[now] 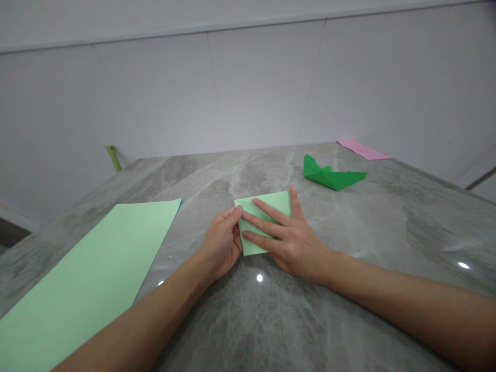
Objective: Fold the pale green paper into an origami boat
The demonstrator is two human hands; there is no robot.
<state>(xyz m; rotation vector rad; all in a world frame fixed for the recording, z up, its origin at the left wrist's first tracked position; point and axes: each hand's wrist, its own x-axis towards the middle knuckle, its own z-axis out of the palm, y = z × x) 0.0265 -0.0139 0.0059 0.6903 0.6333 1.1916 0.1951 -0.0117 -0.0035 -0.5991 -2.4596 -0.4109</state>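
Note:
A small folded square of light green paper (248, 245) lies on the grey marbled table, between my two hands. My left hand (223, 240) pinches its left edge, thumb on top near the upper left corner and the other fingers curled beside and partly under it. My right hand (284, 232) lies palm down across the paper with its fingers spread and stretched out. Its thumb points up past the right edge. The right hand covers much of the square, so its folds are mostly hidden.
Large light green sheets (101, 263) lie at the left, with a blue edge showing beneath. A folded green paper boat (336, 179) stands beyond my right hand. Near the wall (267, 88) at the back right is a pink sheet (364, 150). A yellow-green strip (113, 157) shows at the far left.

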